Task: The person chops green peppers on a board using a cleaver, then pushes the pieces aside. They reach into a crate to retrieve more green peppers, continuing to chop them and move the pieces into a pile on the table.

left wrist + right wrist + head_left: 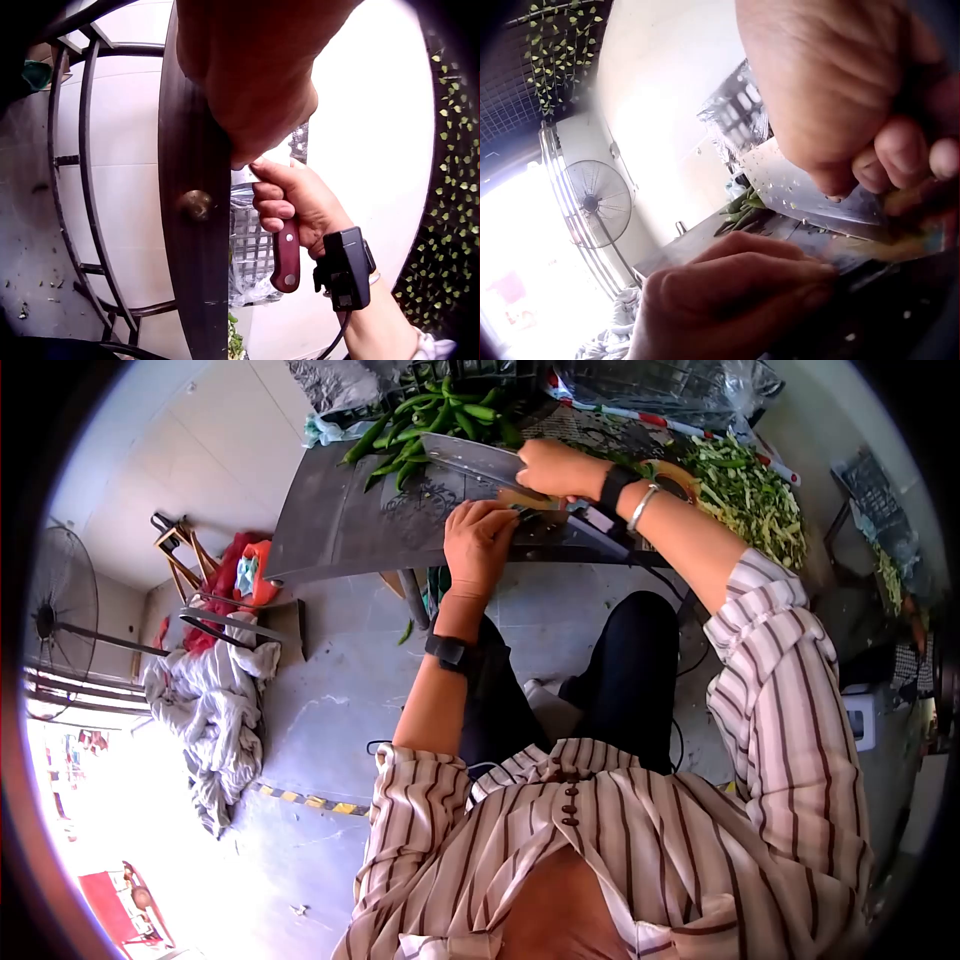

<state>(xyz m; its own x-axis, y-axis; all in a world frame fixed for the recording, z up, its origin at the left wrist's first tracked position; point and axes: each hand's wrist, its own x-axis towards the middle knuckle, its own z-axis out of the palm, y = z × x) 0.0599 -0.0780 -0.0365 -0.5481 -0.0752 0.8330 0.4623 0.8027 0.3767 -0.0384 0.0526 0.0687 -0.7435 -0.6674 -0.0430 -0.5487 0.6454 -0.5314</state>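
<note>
My right hand [565, 468] grips a broad-bladed knife [465, 455] by its red-brown riveted handle [286, 259]. Small pale bits cling to the blade, which slants over the tabletop in the right wrist view. Just below and left of it, my left hand [478, 545] is at the table's near edge, fingers bunched and bent toward the blade. Something dark green shows by its fingertips, but I cannot tell whether they pinch it. Whole green chili peppers [415, 435] lie heaped beyond the hands. A pile of chopped green pieces [745, 495] sits to the right.
The dark table [340, 520] has its near edge close to my knees. Plastic-wrapped crates [660, 395] stand at its back. A standing fan [62, 615] and a crumpled grey cloth [215, 700] are at the left. A cable hangs from the right wrist device [600, 532].
</note>
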